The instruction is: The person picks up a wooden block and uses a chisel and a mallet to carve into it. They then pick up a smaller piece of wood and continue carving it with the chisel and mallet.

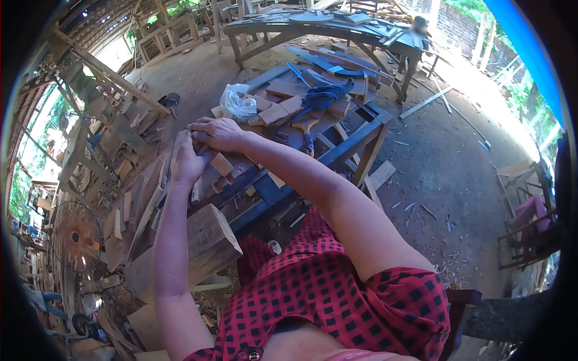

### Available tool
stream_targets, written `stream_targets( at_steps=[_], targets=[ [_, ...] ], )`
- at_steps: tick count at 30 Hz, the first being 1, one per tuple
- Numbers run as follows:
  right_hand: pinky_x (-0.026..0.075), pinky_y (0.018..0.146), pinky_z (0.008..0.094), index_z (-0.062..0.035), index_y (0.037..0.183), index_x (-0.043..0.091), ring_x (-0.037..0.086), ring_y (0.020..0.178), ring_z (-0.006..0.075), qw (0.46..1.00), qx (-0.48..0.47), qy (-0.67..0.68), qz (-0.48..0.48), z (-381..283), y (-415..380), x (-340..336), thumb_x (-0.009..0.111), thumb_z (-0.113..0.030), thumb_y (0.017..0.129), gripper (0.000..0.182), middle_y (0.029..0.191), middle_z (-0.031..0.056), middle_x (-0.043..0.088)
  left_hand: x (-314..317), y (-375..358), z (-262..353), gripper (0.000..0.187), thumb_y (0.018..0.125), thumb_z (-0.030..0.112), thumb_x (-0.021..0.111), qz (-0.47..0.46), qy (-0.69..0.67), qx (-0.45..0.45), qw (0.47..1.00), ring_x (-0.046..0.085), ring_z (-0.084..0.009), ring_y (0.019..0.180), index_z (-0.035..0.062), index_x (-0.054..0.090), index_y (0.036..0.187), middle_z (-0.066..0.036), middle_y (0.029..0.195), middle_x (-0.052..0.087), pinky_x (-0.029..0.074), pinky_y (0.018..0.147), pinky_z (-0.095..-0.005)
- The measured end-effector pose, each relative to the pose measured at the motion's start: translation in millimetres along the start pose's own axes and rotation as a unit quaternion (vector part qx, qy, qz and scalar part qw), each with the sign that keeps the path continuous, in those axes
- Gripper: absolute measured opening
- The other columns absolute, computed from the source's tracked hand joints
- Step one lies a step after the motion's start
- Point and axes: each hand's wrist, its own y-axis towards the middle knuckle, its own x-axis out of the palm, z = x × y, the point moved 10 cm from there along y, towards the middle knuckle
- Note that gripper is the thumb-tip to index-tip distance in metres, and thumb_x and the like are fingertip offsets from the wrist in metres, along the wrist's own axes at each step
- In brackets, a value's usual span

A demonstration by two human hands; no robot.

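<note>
My left hand and my right hand meet at the left end of the cluttered workbench. The fingers of both are bent and close together around something small and dark that I cannot make out. A white plastic bag lies just beyond my right hand. Wooden blocks rest on the bench to the right, beside a dark blue cloth. A brush with a wooden handle lies nearer, under the cloth. Below my hands is a small wood block.
A thick timber beam lies close to my left forearm. The bench frame has a corner at the right. Behind stands a long table with wood strips. A round fan is at the left, and scraps lie on the floor.
</note>
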Motion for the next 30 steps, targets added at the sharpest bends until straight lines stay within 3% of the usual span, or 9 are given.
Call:
stream_targets(
  at_steps=[10,12,13,16,18,19,21,24,30],
  targets=[
    [0.043,0.094,0.0448,-0.0164,0.129,0.056,0.057,0.111,0.0321,0.993,0.100,-0.022,-0.065,19.7,6.9,-5.3,0.050,-0.050,0.087,0.053,0.127,0.0126,0.055,3.6,5.9,-23.3,0.060,0.074,0.007,0.073,0.002,-0.063,0.042,0.997,0.058,-0.0241,0.114,-0.0039,0.047,0.127,-0.015,0.121,0.060,0.046,0.095,-0.0336],
    [0.036,0.098,0.0460,-0.0143,0.135,0.048,0.054,0.115,0.0330,0.980,0.030,-0.146,0.131,-10.2,7.9,-50.9,0.051,-0.050,0.089,0.058,0.126,0.0154,0.055,6.8,0.5,-13.2,0.059,0.075,0.016,0.073,0.018,0.108,0.010,0.994,0.060,-0.0290,0.108,0.0020,0.050,0.127,-0.015,0.114,0.063,0.046,0.092,-0.0373],
    [0.036,0.098,0.0460,-0.0143,0.135,0.048,0.054,0.115,0.0330,0.981,0.030,-0.146,0.127,-11.8,6.8,-50.6,0.051,-0.050,0.089,0.058,0.126,0.0154,0.055,11.1,4.3,-26.5,0.059,0.075,0.016,0.073,0.019,0.106,0.008,0.994,0.060,-0.0290,0.108,0.0020,0.050,0.127,-0.015,0.114,0.063,0.046,0.092,-0.0373],
    [0.033,0.099,0.0475,-0.0135,0.139,0.042,0.051,0.120,0.0322,0.987,0.032,-0.160,0.003,-18.2,7.8,-37.0,0.049,-0.052,0.090,0.063,0.127,0.0163,0.055,23.9,9.7,-46.9,0.057,0.077,0.027,0.072,0.005,0.040,0.039,0.998,0.061,-0.0325,0.105,0.0066,0.052,0.126,-0.016,0.111,0.064,0.046,0.088,-0.0406],
    [0.034,0.099,0.0463,-0.0127,0.139,0.041,0.049,0.122,0.0315,0.964,0.163,-0.052,-0.202,-9.9,4.4,-27.4,0.046,-0.056,0.090,0.065,0.128,0.0179,0.054,13.4,2.0,-23.7,0.052,0.079,0.031,0.070,0.027,0.111,0.009,0.993,0.061,-0.0329,0.105,0.0047,0.055,0.121,-0.016,0.110,0.064,0.047,0.086,-0.0415],
    [0.034,0.099,0.0463,-0.0127,0.139,0.041,0.049,0.122,0.0315,0.964,0.162,-0.052,-0.203,-9.6,4.3,-24.3,0.046,-0.056,0.090,0.065,0.128,0.0179,0.054,14.9,0.7,-24.0,0.052,0.079,0.031,0.070,0.028,0.111,0.009,0.993,0.061,-0.0329,0.105,0.0047,0.055,0.121,-0.016,0.110,0.064,0.047,0.086,-0.0415],
    [0.037,0.097,0.0464,-0.0138,0.138,0.043,0.050,0.122,0.0294,0.993,0.055,-0.036,0.098,-26.8,14.7,-71.1,0.047,-0.059,0.087,0.069,0.129,0.0152,0.055,10.8,-1.0,-15.9,0.047,0.080,0.034,0.068,0.065,0.117,0.047,0.990,0.062,-0.0348,0.102,0.0031,0.057,0.115,-0.017,0.107,0.065,0.048,0.082,-0.0423],
    [0.041,0.093,0.0454,-0.0135,0.133,0.050,0.052,0.119,0.0301,0.997,0.017,-0.034,-0.062,4.2,8.4,4.4,0.045,-0.059,0.088,0.064,0.125,0.0136,0.058,10.8,-4.8,-12.8,0.046,0.081,0.034,0.068,0.053,0.090,0.018,0.994,0.062,-0.0365,0.100,0.0013,0.058,0.112,-0.018,0.106,0.066,0.049,0.080,-0.0429],
    [0.041,0.093,0.0454,-0.0126,0.124,0.058,0.054,0.116,0.0283,0.997,0.055,-0.022,-0.058,-8.6,3.3,-14.8,0.045,-0.054,0.091,0.055,0.120,0.0116,0.061,17.9,6.8,-42.3,0.046,0.081,0.034,0.066,0.039,0.048,0.062,0.996,0.063,-0.0380,0.097,-0.0003,0.058,0.111,-0.021,0.102,0.066,0.049,0.079,-0.0435]
  ],
)
